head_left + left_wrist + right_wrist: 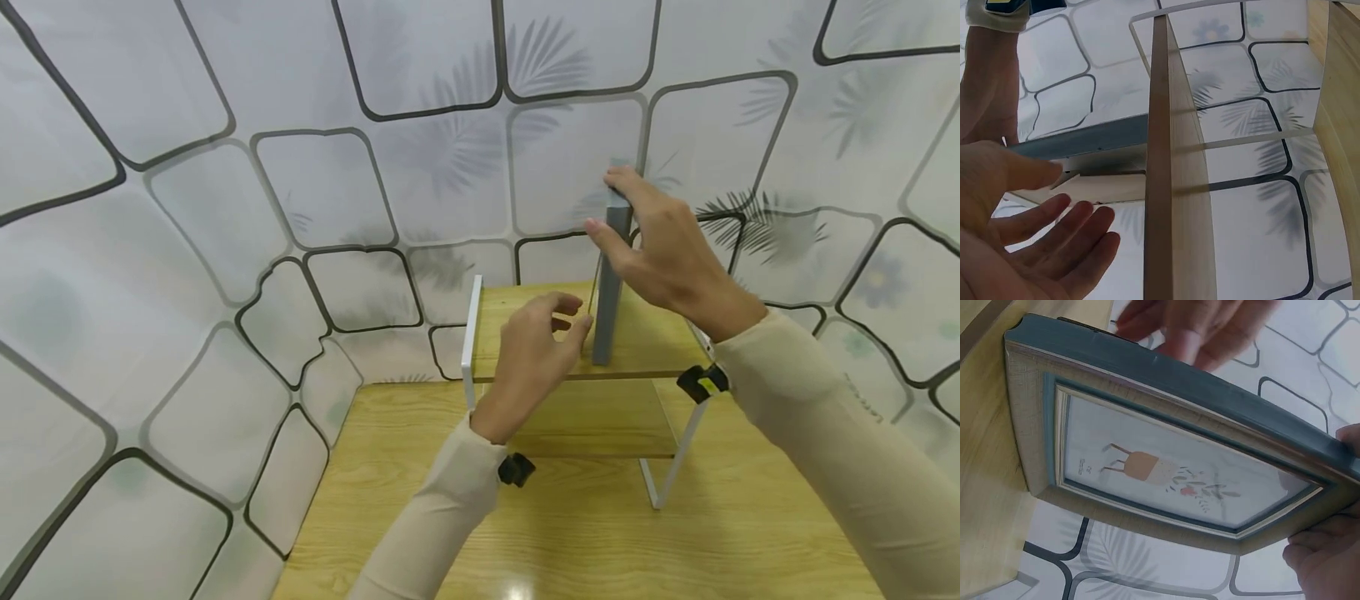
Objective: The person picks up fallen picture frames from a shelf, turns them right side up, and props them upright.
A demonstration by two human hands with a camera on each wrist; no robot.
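A picture frame (609,292) with a blue-grey edge stands upright, edge-on, on the upper board of a small wooden shelf (525,300). In the right wrist view the front of the frame (1027,425) shows a drawing of a vase with flowers. My right hand (671,258) grips its top end, thumb on one side and fingers on the other. My left hand (536,354) is at its left side, by a thin back flap. In the left wrist view the left hand (1041,231) has loosely bent, parted fingers beside the pale flap (1110,189); contact is unclear.
The shelf has white metal side legs (678,454) and a lower board (592,417). It stands on a wood-grain table (405,467). A patterned curtain (322,192) hangs behind and to the left.
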